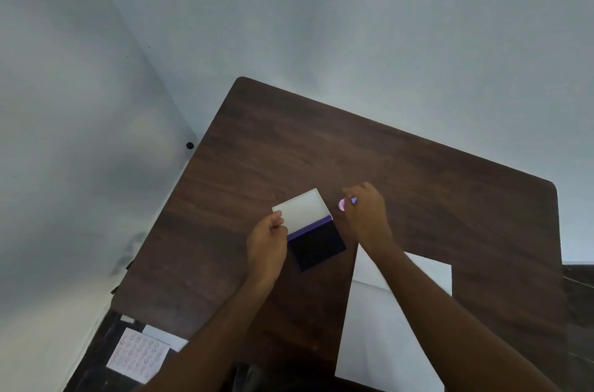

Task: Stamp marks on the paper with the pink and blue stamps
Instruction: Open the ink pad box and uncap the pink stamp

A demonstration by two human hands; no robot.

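While the pink stamp (342, 204) sat pinched in the right hand (366, 215) above the dark wooden table (289, 150), the left hand (268, 239) gripped the open ink pad's (316, 245) white lid (303, 207), with white paper (385, 327) lying nearer.

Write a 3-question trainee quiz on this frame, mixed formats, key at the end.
1. True or false: the ink pad on the table has its lid open.
2. Multiple choice: the sheet of paper lies (A) under the ink pad, (B) near the table's front edge, under the right forearm, (C) in the left hand.
3. Fill in: the right hand holds the ____ stamp beside the ink pad.

Key: 1 true; 2 B; 3 pink. The left hand's fingers pinch the lid's left edge; the paper shows no stamped marks on its visible part.
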